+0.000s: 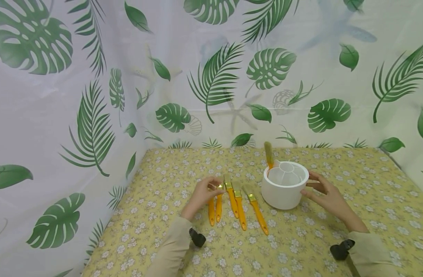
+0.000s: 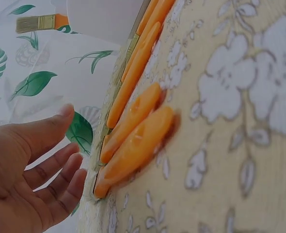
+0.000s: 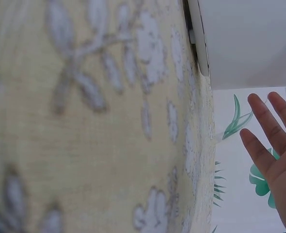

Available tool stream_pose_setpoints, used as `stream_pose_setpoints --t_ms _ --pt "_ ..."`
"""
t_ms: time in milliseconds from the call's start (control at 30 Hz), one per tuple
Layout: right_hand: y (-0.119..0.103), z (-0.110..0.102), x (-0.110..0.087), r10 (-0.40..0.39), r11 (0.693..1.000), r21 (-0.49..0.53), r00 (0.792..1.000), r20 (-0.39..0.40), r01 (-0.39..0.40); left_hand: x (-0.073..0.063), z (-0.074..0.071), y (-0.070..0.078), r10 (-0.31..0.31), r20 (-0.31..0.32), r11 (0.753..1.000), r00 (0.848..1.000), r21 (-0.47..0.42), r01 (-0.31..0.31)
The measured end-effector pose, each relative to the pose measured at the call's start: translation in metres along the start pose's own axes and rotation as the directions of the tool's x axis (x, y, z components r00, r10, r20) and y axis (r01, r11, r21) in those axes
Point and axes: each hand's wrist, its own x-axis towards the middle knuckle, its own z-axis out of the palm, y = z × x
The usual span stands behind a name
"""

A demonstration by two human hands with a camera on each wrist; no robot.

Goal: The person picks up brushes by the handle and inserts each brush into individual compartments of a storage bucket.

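Several paintbrushes (image 1: 241, 211) with orange handles and gold-coloured ferrules lie in a loose row, handles toward the person. Over the bristle ends of the leftmost ones hovers the left hand (image 1: 206, 191), its fingers loosely bent; in the left wrist view nothing lies between thumb and fingers (image 2: 60, 187). A round white organizer (image 1: 282, 195) with inner dividers and a central ring stands to the right. One paintbrush (image 1: 268, 154) leans upright in it, bristles up. At the organizer's right side is the right hand (image 1: 327, 196), fingers extended and spread; whether it touches the wall cannot be told.
A yellow floral cloth (image 1: 336, 254) covers the table. White curtains with green leaf prints (image 1: 211, 77) hang behind it and along the left side. Dark wrist-worn cameras (image 1: 197, 237) sit on both forearms, over beige sleeves (image 1: 171, 246).
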Motion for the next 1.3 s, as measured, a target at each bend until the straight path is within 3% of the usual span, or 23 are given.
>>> stream_pose_setpoints --t_ms 500,967,1300 --pt "-0.006 0.0004 0.0012 -0.021 1.0 0.006 1.0 -0.013 0.021 -0.0052 -0.0061 -0.0041 -0.025 0.025 1.0 0.999 0.005 0.024" --pt "-0.0051 0.0007 0.0011 -0.042 0.999 0.002 0.999 -0.021 0.042 -0.0088 -0.0098 -0.0043 -0.103 0.029 0.995 0.994 0.004 0.103" --pt "-0.006 0.001 0.0003 -0.042 0.999 -0.003 0.999 -0.021 0.042 -0.0102 -0.0092 -0.0036 -0.192 -0.023 0.981 0.981 0.029 0.193"
